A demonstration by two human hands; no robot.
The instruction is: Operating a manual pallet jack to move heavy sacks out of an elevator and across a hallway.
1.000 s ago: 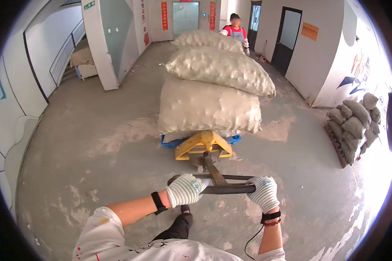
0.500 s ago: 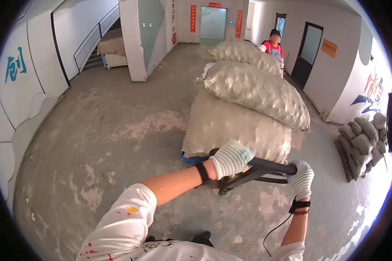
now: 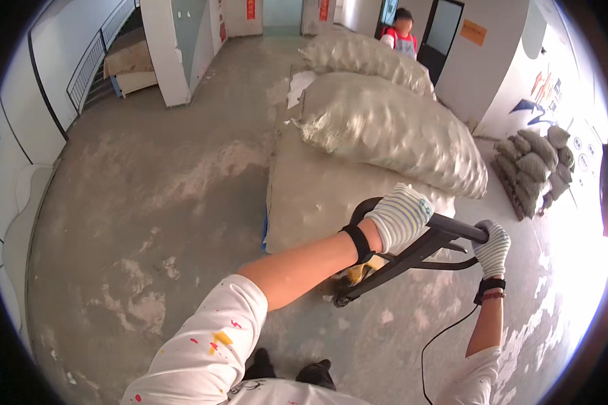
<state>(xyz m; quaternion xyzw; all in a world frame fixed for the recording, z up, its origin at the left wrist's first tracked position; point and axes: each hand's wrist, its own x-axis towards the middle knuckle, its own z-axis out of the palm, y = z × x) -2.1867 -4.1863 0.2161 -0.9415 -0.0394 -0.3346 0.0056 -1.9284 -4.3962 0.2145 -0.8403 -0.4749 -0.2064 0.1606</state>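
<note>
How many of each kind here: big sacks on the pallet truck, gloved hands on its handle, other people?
Big sacks on the pallet truck: 3
Gloved hands on the handle: 2, left hand and right hand
Other people: 1, the person behind the load
Total: 6

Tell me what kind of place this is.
Probably a warehouse or storage building's ground-floor hall: bare, patchy concrete floor, large filled sacks loaded on a pallet jack whose handle both gloved hands grip, and more sacks stacked on a pallet by the wall.
</note>
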